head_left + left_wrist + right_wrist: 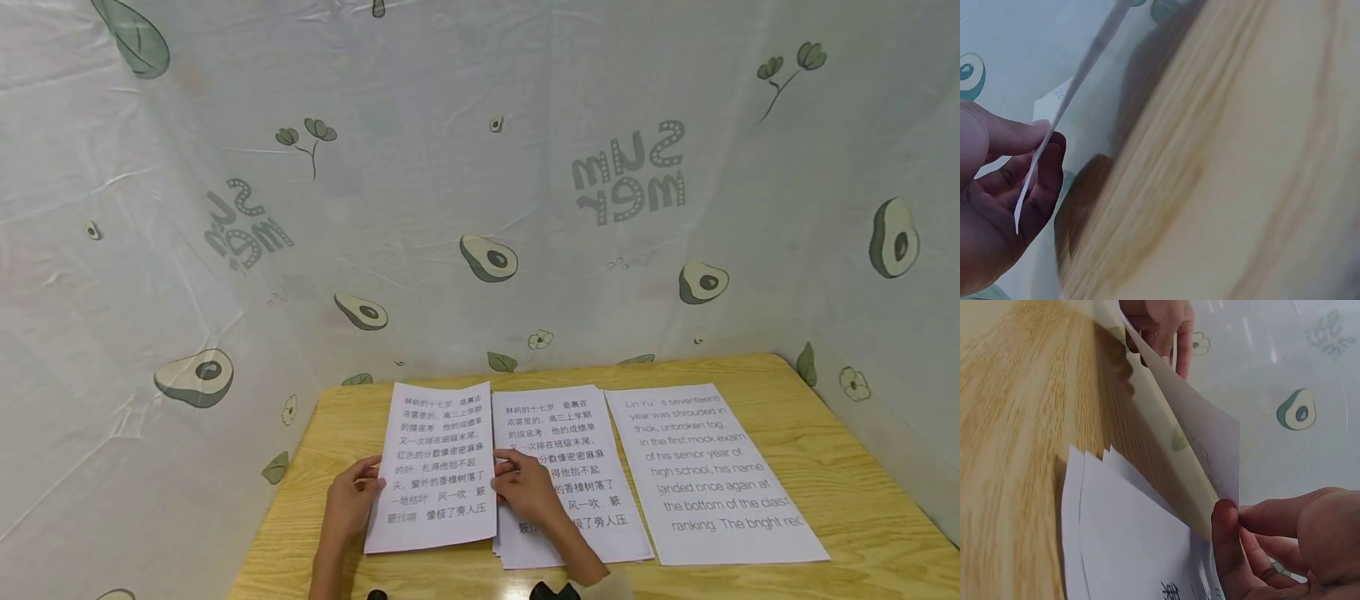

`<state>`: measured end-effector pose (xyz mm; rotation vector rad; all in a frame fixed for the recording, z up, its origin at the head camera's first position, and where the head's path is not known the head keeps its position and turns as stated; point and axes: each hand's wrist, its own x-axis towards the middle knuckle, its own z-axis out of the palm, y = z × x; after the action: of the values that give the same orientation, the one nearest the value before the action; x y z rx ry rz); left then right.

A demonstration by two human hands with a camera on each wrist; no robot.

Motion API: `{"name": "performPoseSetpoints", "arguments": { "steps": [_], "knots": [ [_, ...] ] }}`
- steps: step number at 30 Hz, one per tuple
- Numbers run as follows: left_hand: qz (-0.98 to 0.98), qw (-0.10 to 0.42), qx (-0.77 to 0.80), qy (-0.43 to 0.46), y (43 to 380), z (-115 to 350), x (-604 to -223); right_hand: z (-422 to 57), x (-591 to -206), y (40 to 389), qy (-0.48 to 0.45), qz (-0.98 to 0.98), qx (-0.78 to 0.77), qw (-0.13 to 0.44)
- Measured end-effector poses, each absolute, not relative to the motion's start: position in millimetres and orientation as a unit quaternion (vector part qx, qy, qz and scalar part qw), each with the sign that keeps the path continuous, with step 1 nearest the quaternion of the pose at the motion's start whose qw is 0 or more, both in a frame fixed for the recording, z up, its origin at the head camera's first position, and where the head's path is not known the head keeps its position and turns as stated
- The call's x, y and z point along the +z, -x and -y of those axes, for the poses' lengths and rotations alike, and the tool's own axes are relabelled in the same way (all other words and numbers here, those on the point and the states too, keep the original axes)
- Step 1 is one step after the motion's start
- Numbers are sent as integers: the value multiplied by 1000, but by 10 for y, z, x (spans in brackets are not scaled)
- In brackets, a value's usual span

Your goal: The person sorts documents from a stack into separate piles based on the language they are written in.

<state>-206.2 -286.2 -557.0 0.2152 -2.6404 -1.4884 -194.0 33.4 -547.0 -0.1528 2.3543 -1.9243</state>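
Both hands hold up one sheet of paper [435, 475] printed with Chinese text, above the left part of the table. My left hand [351, 500] pinches its left edge; in the left wrist view the sheet [1075, 87] shows edge-on between thumb and fingers. On the opposite edge my right hand [528, 492] pinches the paper between thumb and fingers. Directly right lies a stack of sheets [558, 417] with the same Chinese text, partly covered by the right hand and forearm. In the right wrist view the stack's sheets [1122, 531] lie slightly fanned below the raised sheet [1200, 425].
A sheet with English text [708, 475] lies right of the stack. Everything rests on a wood-grain table [862, 500]. A whitish curtain [420, 192] with avocado prints hangs behind and at both sides. Two small dark objects show at the bottom edge of the head view.
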Motion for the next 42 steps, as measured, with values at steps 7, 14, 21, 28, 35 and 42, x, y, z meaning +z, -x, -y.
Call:
{"name": "performPoseSetpoints", "arguments": {
  "steps": [7,14,21,28,35,42],
  "knots": [
    [878,41,-470,-78,2075,2993,-5571,-234,-5457,1932,51,-768,-637,46],
    [874,37,-478,-86,2087,3007,-5574,-200,-5473,1941,56,-788,-612,40],
    [876,41,-474,-82,2071,3021,-5585,-185,-5479,1947,61,-797,-600,32],
    [872,45,-480,-82,2071,3008,-5599,-179,-5498,1938,62,-799,-597,35],
    [877,49,-471,-76,2067,3006,-5577,-192,-5457,1914,62,-823,-565,12],
    [883,58,-459,-78,1996,3066,-5498,-274,-5410,1872,59,-833,-550,6]
  ]
}}
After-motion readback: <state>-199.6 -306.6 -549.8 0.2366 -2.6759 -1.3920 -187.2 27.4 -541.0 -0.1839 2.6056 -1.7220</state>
